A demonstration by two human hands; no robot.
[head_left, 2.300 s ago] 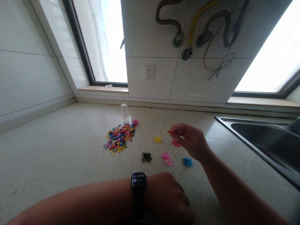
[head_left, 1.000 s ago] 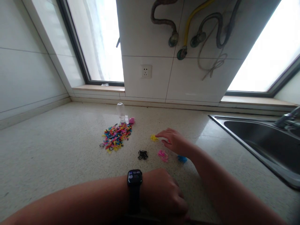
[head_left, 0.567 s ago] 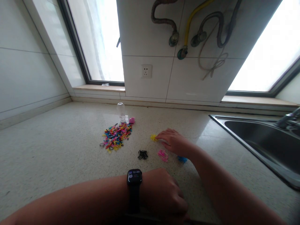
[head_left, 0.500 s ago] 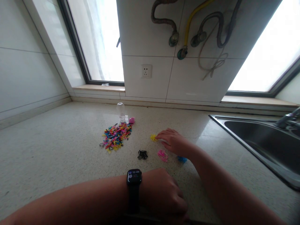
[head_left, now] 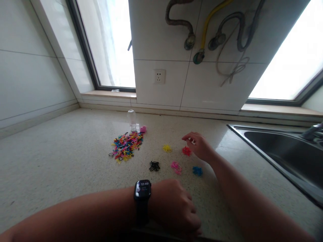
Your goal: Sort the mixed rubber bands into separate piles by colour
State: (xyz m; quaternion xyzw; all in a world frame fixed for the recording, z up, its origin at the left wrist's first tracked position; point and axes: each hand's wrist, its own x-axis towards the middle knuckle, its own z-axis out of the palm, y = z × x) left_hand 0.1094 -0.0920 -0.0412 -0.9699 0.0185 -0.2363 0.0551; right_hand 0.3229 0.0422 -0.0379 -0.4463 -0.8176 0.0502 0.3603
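Note:
My right hand (head_left: 199, 145) is just above and beside a small pile of red rubber bands (head_left: 186, 151). Its fingers stretch to the left, with a gap between thumb and forefinger and nothing seen in it. Around it lie little piles of yellow (head_left: 167, 148), pink (head_left: 176, 167), blue (head_left: 197, 171) and black rubber bands (head_left: 154, 166). My left hand (head_left: 176, 206) rests in a fist at the counter's near edge, a black watch (head_left: 142, 190) on its wrist; I see nothing held. Further left spreads a large mixed heap of coloured bands (head_left: 127, 145).
Behind the heap stands a clear bottle (head_left: 131, 121) with a pink cap (head_left: 143, 129) beside it. A steel sink (head_left: 275, 144) is set into the speckled counter (head_left: 63, 161) on the right. The tiled back wall carries a socket (head_left: 159, 76) and hoses (head_left: 202, 37).
My right hand has moved right, from the yellow bands to the red ones, uncovering the red and blue piles. My left hand stays about where it was.

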